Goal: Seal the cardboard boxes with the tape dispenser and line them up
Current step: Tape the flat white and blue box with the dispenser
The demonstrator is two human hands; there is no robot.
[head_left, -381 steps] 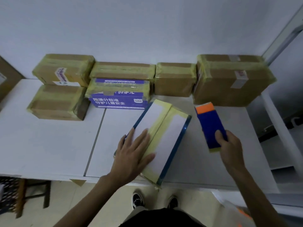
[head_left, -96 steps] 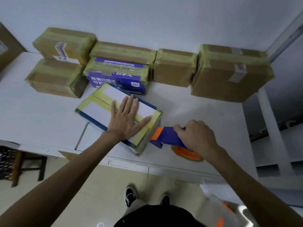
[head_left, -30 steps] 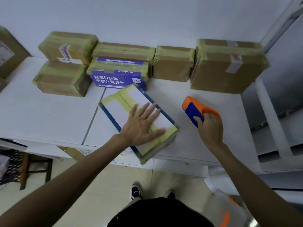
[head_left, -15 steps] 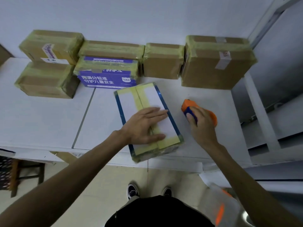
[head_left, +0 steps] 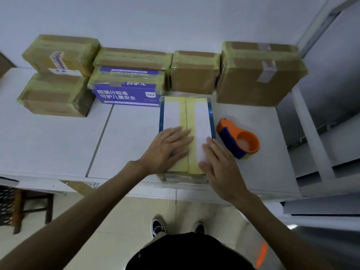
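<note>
Left hand: the left hand (head_left: 167, 148) lies flat on the near left part of the box top. Its fingers are straight and spread, reaching across the tape, and grip nothing.
Right hand: the right hand (head_left: 220, 166) rests flat on the near right part of the same top, fingers straight and holding nothing.
Box being sealed: the white box with blue edges (head_left: 201, 121) sits at the front of the white table (head_left: 48, 143). A yellow tape strip (head_left: 187, 114) runs down its middle. Its far end is just beside the purple printed box (head_left: 126, 94).
Tape dispenser: the orange and blue tape dispenser (head_left: 238, 140) lies on the table just right of the white box, with no hand on it.
Row at the wall: taped brown boxes stand along the back, with the large brown box (head_left: 257, 75) at the right end.
Change: half a second ago the right hand gripped the dispenser. It has now let go and moved onto the box. The box, skewed a second ago, now lies square to the table edge.
</note>
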